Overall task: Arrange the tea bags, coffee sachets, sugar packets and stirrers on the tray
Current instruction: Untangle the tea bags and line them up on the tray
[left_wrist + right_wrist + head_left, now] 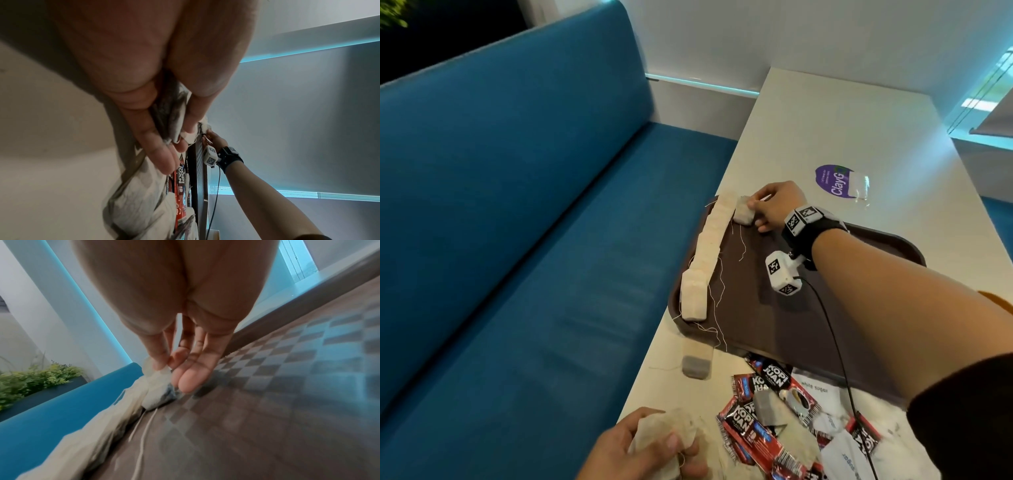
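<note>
From the head view, the brown tray (774,318) lies on the white table (842,130), and a row of tea bags (709,253) runs along its left edge. The right hand (774,205) pinches one tea bag (743,214) at the far end of this row. The left hand (640,445) grips a bunch of tea bags (664,435) near the table edge, beside the coffee sachets (756,435) and sugar packets (839,452). In the left wrist view, the curled fingers (160,155) close around the bags. In the right wrist view, thumb and fingers (189,379) hold the bag (158,394), which touches the tray.
</note>
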Demonstrator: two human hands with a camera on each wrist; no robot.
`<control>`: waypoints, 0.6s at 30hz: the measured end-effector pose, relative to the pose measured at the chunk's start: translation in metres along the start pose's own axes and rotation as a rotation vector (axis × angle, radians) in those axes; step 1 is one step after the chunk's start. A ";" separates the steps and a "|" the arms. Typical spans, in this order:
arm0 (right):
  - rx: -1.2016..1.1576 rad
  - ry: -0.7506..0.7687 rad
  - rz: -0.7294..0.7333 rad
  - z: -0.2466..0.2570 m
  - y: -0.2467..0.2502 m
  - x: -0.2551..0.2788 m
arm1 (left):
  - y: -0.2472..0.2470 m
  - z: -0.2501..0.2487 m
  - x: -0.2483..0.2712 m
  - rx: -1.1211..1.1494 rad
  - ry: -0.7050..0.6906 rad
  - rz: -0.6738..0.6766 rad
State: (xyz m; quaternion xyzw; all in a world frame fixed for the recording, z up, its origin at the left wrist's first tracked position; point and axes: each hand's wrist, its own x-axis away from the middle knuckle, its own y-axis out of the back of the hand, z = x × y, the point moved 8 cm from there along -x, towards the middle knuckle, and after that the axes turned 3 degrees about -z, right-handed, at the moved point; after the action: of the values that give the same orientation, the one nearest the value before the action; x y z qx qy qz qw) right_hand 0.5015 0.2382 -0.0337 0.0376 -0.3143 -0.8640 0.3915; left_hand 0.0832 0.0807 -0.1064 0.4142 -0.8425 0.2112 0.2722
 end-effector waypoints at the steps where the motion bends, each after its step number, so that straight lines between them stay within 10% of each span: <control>1: 0.000 0.004 -0.023 0.001 0.002 -0.003 | 0.000 0.000 -0.002 -0.033 -0.019 0.006; 18: 0.405 0.194 -0.011 0.004 -0.010 -0.003 | -0.003 0.003 -0.004 -0.052 -0.028 0.017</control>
State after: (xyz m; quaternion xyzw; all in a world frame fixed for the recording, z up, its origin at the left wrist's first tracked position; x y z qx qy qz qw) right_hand 0.4959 0.2475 -0.0370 0.2001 -0.4419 -0.7779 0.3995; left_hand 0.0869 0.0796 -0.1112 0.4027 -0.8550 0.1857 0.2690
